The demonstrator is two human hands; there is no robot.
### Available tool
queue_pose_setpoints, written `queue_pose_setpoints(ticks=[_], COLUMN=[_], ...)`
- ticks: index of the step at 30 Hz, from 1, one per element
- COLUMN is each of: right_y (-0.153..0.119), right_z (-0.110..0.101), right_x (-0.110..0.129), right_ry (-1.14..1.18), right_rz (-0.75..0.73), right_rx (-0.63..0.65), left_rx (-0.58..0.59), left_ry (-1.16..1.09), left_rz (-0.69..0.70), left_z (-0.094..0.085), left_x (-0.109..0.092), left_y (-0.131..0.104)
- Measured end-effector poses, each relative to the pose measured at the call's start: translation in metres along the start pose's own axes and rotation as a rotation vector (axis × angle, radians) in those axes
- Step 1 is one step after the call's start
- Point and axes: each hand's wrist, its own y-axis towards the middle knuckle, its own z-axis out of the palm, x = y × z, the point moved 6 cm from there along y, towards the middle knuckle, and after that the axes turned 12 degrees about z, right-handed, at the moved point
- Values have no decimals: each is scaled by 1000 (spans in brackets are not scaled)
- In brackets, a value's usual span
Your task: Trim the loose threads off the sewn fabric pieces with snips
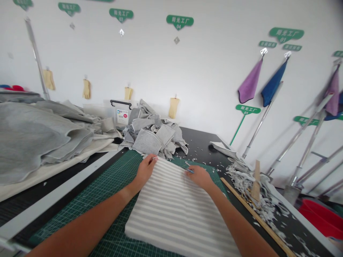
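A grey-and-white striped cloth (171, 207) lies flat on a green cutting mat (112, 185). At the cloth's far left corner, my left hand (146, 169) is closed in a pinch on its edge. My right hand (199, 176) is closed around small blue-handled scissors (189, 171) at the far edge of the same cloth, toward its right. The blades are small and partly hidden, so I cannot tell whether they touch the fabric.
Beyond the mat rises a heap of grey cloth pieces (150, 137), beside a clear plastic box (118, 112). Large grey sheets (34, 135) cover the left. Along the right lie a wooden strip (254, 214) and fabric scraps (245, 182). A red basin (321, 217) stands past the table edge.
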Motion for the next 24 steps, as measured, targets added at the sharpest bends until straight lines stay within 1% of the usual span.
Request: queue_pose_setpoints(ticks=[3,5,7,9,13,17,19,21,24], right_y=[3,3,3,1,-5,-11,-14,-17,-21], right_z=[-12,-21,-30,-38,-55,-80,-87,-86,-70], right_x=[-27,-42,-54,-60,-61,-55,-51,-51,-56], right_ry=[-61,-93,-116,-128,-86,-42,-47,-51,-11], right_rz=[-1,2,9,-6,-66,-133,-184,-211,-241], right_rx=[93,123,133,153,222,237,248,270,341], left_rx=[3,5,10,19,33,13,-5,-24,-33], left_ry=[6,11,13,14,11,-12,-20,-28,-40], left_rz=[-7,-7,-1,11,16,37,49,59,74], left_z=[1,2,5,7,10,7,4,1,-1], left_x=[1,0,-1,-3,-6,-15,-22,-29,-40], left_y=[0,0,0,-1,-1,0,1,2,3])
